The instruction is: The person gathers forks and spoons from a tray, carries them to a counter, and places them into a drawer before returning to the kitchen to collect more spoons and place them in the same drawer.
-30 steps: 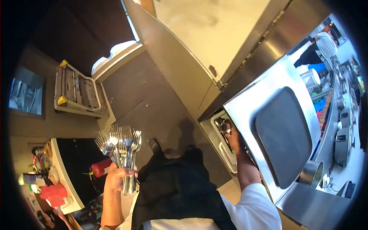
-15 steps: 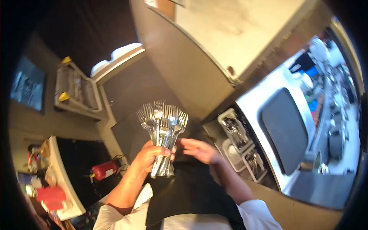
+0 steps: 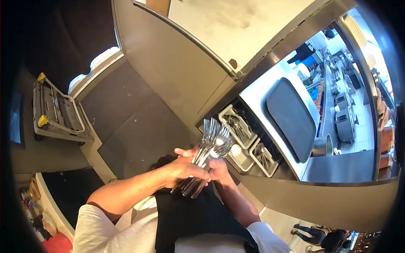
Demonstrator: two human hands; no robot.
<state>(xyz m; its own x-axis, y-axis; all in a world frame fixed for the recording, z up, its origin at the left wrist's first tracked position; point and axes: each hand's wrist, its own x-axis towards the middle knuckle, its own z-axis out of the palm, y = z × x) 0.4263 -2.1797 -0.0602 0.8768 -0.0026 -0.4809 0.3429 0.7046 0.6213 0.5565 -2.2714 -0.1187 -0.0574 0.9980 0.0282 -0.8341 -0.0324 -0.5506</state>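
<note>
A bunch of several metal forks (image 3: 216,141) stands tines up in front of my chest, leaning to the right. My left hand (image 3: 185,169) is closed around the handles from the left side. From the other side my right hand (image 3: 218,170) grips the same bunch, its thumb on the front and its fingertips showing behind the forks. The handle ends stick out below both hands. Just to the right are a white cutlery bin (image 3: 252,141) and a second cutlery bin (image 3: 270,172), both with utensils inside.
Beside the bins is a white perforated container (image 3: 242,162). A dark tray (image 3: 291,120) lies on the pass counter. A folded stand with yellow corners (image 3: 59,111) is at the left. Two people (image 3: 322,238) show in the lower right distance.
My right hand has come in from beside the forks and now grips them along with my left. The bunch has tilted right, nearer the bins, and the view has turned.
</note>
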